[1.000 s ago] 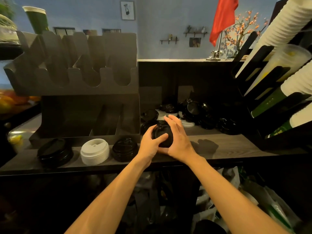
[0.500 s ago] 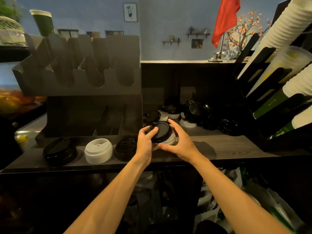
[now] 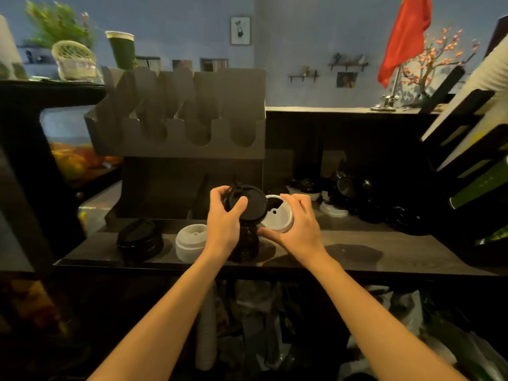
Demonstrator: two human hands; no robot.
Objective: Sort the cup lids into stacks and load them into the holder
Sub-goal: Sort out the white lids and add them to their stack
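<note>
My left hand [image 3: 224,218] grips a black lid [image 3: 251,206] above the counter, tilted toward me. Right beside it, my right hand [image 3: 298,224] holds a white lid [image 3: 277,215], its edge touching the black one. Below them a short black stack [image 3: 244,243] stands on the shelf [image 3: 357,259]. Further left sit a white lid stack [image 3: 191,242] and a wide black lid stack [image 3: 140,239]. A loose pile of black and white lids [image 3: 349,196] lies at the back right. The grey slotted lid holder [image 3: 178,127] stands behind the stacks with its slots showing nothing inside.
Angled racks of paper cups [image 3: 478,160] fill the right side. A red flag [image 3: 404,37] on a stand is on the rear counter. Oranges [image 3: 74,160] lie far left. Bags and clutter [image 3: 275,325] sit under the shelf.
The two lids, held together in front of me before, have come apart: my left hand now has the black one, my right the white one. The view shifted right.
</note>
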